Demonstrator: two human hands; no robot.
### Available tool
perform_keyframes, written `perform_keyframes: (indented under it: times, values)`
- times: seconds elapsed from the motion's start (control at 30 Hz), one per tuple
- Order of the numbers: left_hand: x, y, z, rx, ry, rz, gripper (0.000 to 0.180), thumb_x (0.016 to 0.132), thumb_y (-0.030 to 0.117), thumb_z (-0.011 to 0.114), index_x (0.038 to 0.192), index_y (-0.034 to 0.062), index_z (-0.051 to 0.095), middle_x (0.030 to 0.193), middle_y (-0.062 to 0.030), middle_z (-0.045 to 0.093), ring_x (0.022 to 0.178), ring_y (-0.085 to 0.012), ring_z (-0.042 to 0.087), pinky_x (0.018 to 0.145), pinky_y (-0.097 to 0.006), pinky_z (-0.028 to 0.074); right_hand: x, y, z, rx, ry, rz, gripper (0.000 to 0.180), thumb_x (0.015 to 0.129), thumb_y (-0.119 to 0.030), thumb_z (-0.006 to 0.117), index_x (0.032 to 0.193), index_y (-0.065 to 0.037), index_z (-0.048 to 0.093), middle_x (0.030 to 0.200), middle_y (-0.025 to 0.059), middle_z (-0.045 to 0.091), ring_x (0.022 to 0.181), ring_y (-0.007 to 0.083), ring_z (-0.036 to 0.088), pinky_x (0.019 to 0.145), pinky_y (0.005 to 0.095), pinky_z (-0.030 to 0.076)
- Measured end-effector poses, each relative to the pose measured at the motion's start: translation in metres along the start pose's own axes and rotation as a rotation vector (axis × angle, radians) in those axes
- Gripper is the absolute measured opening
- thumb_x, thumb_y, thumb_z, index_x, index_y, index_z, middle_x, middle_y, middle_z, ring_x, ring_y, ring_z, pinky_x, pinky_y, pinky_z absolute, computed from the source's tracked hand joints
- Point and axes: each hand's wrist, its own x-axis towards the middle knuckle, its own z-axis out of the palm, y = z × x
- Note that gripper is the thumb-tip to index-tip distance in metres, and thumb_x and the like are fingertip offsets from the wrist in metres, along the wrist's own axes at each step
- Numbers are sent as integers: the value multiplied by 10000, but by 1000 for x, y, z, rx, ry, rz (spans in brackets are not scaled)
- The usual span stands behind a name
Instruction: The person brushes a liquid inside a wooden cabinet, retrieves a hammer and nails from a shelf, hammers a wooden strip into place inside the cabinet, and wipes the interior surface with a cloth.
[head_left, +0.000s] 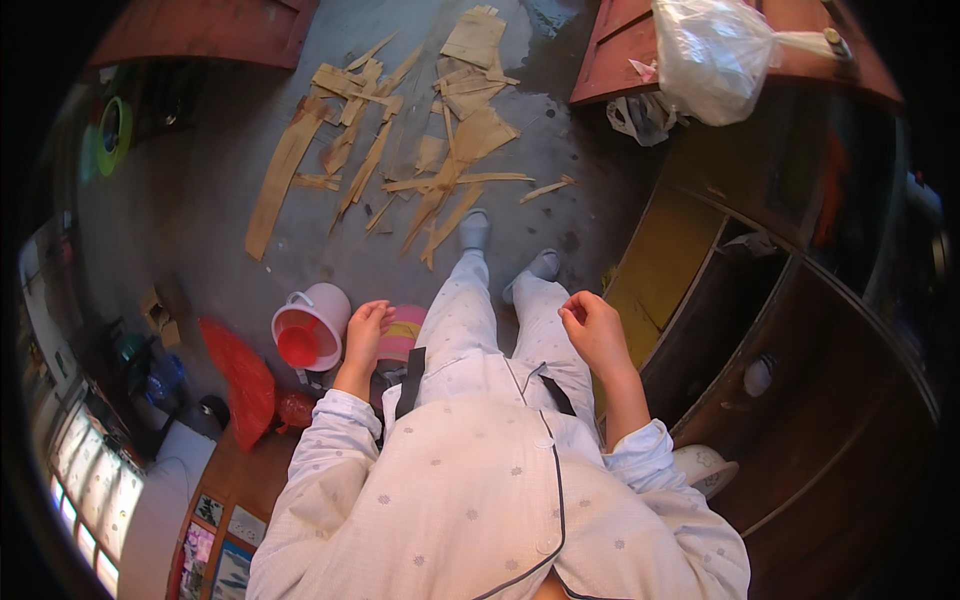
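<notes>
Loosely bent, with its fingertips a little apart, my left hand [370, 330] is in front of my waist at the left. It appears to hold nothing. Nearest to it in the picture is a pink bucket [336, 306] with a red dipper [299, 345] inside. A pink and yellow round container [402, 335] shows partly behind that hand. My right hand [592, 328] is raised at my right side, its fingers curled in toward the thumb, and I see nothing in it. Flat pieces of torn cardboard or thin wood [455, 165] lie scattered on the floor ahead of my feet.
Dark wooden cabinets [770, 350] line the right side. Red doors [610, 50] stand at the far end, with a clear plastic bag [715, 60] hanging on the right one. At the left are a red plastic bag [240, 380] and a brown wooden surface [225, 470]. The grey floor [210, 200] has wet patches.
</notes>
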Motion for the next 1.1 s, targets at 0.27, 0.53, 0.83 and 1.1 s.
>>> perform_keyframes:
  times: [0.27,0.53,0.83,1.1]
  values:
    - [-18,-51,9,-121,87,27,193,931,208,508,1046,71,578,945,-25,646,830,-94,605,710,-212,458,27,8,0,-72,-139,-39,209,816,-173,619,947,-10,614,877,139,637,785,264,616,720,346,486]
    - [-73,-137,28,-279,206,-82,209,920,199,512,1053,53,583,977,-51,648,854,-123,608,733,-239,455,47,9,-22,-283,-209,-121,245,836,-204,608,993,-17,614,888,156,640,799,282,614,730,357,483]
    - [-106,-203,49,-415,315,-71,201,925,193,507,1048,52,580,947,-52,648,826,-112,606,710,-222,461,50,3,-26,-398,-248,-232,221,852,-183,600,984,-7,606,836,150,641,752,261,618,696,341,483]
    - [-128,-255,61,-431,398,-147,219,921,204,510,1051,43,579,934,-58,647,812,-121,607,696,-231,462,42,3,-31,-419,-279,-345,220,850,-180,602,987,-8,606,825,153,641,738,266,619,691,343,484]
